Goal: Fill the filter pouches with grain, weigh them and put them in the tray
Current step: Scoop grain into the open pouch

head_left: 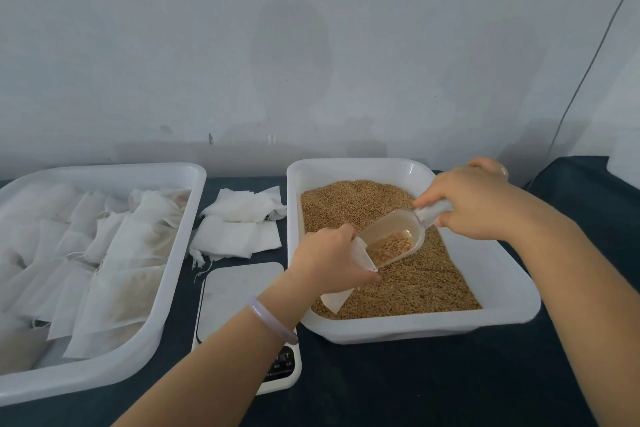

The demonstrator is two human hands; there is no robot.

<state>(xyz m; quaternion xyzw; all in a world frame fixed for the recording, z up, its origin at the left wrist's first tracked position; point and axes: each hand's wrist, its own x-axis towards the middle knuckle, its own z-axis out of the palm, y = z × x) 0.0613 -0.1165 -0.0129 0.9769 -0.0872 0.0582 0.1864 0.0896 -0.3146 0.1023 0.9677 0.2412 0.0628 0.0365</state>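
Filter pouch [335, 301] is gripped by the curled left hand [330, 258] above the grain [415, 281] in the white tub [415, 326]; a clear scoop [391, 236] (some grain inside) is held by its handle in the right hand [474, 204], its lip tilted at the pouch mouth; a scale [239, 291], spare pouches [239, 225] and the tray [185, 229] of filled ones are set leftward on the worktop [415, 388].

You have golden-brown grain [426, 284] in a plain white tub [502, 284], and your tray [180, 253] and pouches [131, 243] are white too. Your bangle [268, 319] is pale lilac and your scoop [398, 225] is clear. The cloth [415, 385] is dark blue, and the scale [239, 295] is white with a black panel.
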